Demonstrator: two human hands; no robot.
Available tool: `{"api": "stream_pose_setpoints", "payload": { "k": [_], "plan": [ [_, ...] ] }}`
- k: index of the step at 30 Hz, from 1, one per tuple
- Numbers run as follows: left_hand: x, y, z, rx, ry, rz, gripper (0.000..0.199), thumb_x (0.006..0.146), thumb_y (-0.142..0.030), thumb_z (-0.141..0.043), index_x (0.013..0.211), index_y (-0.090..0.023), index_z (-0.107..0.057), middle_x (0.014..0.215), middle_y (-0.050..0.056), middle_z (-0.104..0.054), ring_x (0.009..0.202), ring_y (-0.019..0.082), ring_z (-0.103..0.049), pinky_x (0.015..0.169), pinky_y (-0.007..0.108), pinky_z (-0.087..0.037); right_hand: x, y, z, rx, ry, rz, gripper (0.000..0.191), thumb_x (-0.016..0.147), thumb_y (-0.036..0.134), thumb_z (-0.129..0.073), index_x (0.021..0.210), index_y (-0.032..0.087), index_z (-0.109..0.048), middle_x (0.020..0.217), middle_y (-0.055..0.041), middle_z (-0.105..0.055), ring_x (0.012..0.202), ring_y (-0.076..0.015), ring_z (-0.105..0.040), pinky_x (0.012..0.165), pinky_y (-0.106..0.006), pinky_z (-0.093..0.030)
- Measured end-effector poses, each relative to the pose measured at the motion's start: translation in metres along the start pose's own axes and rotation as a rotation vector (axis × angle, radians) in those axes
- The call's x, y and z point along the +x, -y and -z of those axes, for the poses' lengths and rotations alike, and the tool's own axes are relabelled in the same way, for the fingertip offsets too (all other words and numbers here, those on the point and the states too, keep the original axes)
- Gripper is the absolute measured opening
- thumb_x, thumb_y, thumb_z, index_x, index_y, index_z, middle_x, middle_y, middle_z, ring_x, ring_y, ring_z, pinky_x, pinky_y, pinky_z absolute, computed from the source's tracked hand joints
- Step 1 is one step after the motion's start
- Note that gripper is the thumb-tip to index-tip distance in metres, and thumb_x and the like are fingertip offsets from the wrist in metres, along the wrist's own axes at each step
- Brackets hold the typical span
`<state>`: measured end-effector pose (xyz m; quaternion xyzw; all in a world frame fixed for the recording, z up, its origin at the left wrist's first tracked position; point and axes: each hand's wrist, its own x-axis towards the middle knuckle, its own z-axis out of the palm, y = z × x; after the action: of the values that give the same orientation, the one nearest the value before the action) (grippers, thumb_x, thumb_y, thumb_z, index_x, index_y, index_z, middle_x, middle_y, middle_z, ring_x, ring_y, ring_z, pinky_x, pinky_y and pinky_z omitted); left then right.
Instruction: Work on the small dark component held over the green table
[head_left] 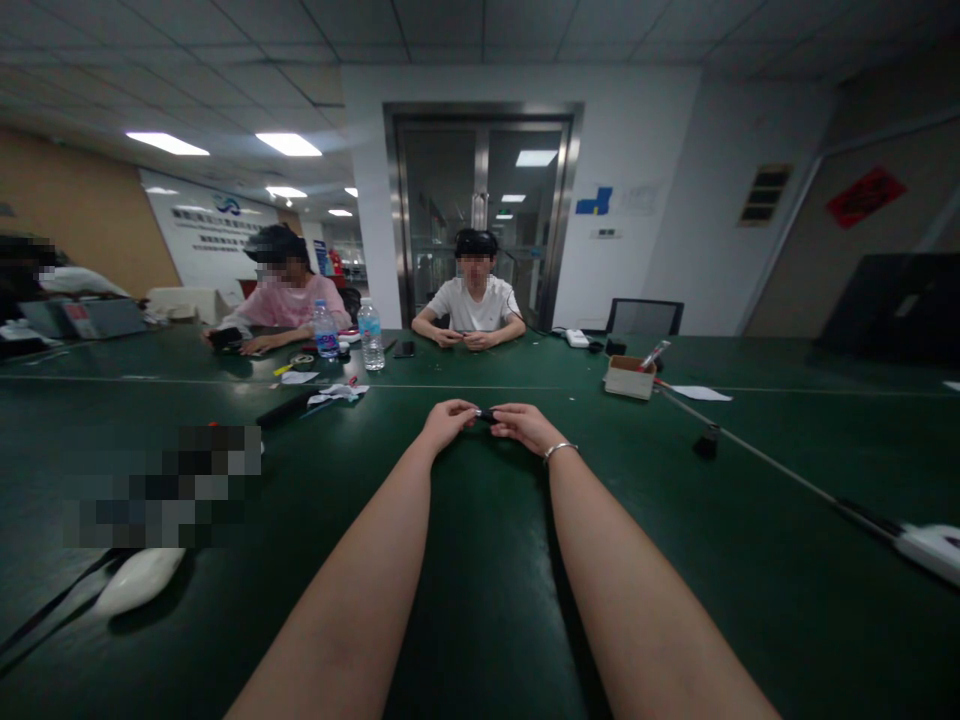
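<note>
Over the green table, my left hand [448, 424] and my right hand [528, 426] meet at a small dark object [486, 416] with a bright, silvery end. The fingertips of my left hand pinch the silvery end. My right hand grips the dark end with thumb and fingers. Its exact kind is too small to make out, and fingers cover part of it. On my right wrist sits a silver bracelet [560, 453]. Both forearms stretch forward, the hands just this side of the thin seam across the table.
Two water bottles [371, 336] and a phone [404, 349] stand or lie beyond the seam. A small carton [630, 378] is to the right, near a power strip [930, 550] and its cable. A white rounded object [141, 582] lies left. Across the table sit people [480, 300].
</note>
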<state>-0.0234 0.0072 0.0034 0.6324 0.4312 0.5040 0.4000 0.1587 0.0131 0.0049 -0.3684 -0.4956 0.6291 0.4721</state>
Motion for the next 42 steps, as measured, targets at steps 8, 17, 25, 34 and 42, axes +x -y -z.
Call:
{"api": "stream_pose_setpoints", "payload": {
  "k": [8,17,25,34,42],
  "plan": [
    [0.001,0.001,-0.001,-0.036,-0.008,0.020,0.023,0.069,-0.032,-0.066,0.081,-0.012,-0.061,0.062,0.002,-0.062,0.054,0.010,-0.056,0.051,0.021,-0.040,-0.003,0.002,-0.001,0.012,0.005,-0.003,0.013,0.077,0.000,-0.062,0.090,0.004,-0.062,0.072,-0.0101,-0.068,0.055,-0.0134,-0.066,0.057,-0.022,-0.057],
    [0.005,0.007,-0.001,0.060,-0.017,0.029,0.030,0.073,-0.042,-0.061,0.079,-0.013,-0.061,0.066,0.004,-0.065,0.059,0.012,-0.058,0.055,0.023,-0.041,-0.002,0.001,-0.001,0.002,0.015,-0.007,0.016,0.076,0.000,-0.062,0.092,0.004,-0.062,0.073,-0.0102,-0.068,0.055,-0.0132,-0.066,0.057,-0.022,-0.057],
    [0.010,0.014,0.002,0.262,-0.012,0.013,0.045,0.075,-0.058,-0.050,0.071,-0.014,-0.061,0.060,0.003,-0.062,0.055,0.013,-0.057,0.056,0.024,-0.041,-0.003,0.002,-0.001,-0.023,0.041,-0.014,0.019,0.077,0.001,-0.061,0.096,0.003,-0.062,0.074,-0.0109,-0.068,0.057,-0.0131,-0.066,0.059,-0.021,-0.057],
    [0.011,0.017,-0.001,0.296,-0.092,0.018,0.038,0.075,-0.053,-0.054,0.079,-0.016,-0.064,0.060,0.002,-0.064,0.055,0.013,-0.058,0.057,0.024,-0.042,-0.003,0.002,-0.003,-0.049,0.028,-0.012,0.017,0.077,0.001,-0.061,0.094,0.003,-0.062,0.069,-0.0094,-0.067,0.055,-0.0127,-0.065,0.056,-0.021,-0.057],
    [0.004,0.008,-0.001,0.003,0.014,0.016,0.022,0.073,-0.031,-0.064,0.086,-0.013,-0.062,0.069,0.004,-0.066,0.060,0.012,-0.060,0.062,0.025,-0.046,-0.001,0.000,-0.002,-0.005,-0.018,0.006,0.010,0.077,0.003,-0.062,0.087,0.005,-0.061,0.071,-0.0091,-0.067,0.053,-0.0123,-0.065,0.056,-0.020,-0.056]
  ]
}}
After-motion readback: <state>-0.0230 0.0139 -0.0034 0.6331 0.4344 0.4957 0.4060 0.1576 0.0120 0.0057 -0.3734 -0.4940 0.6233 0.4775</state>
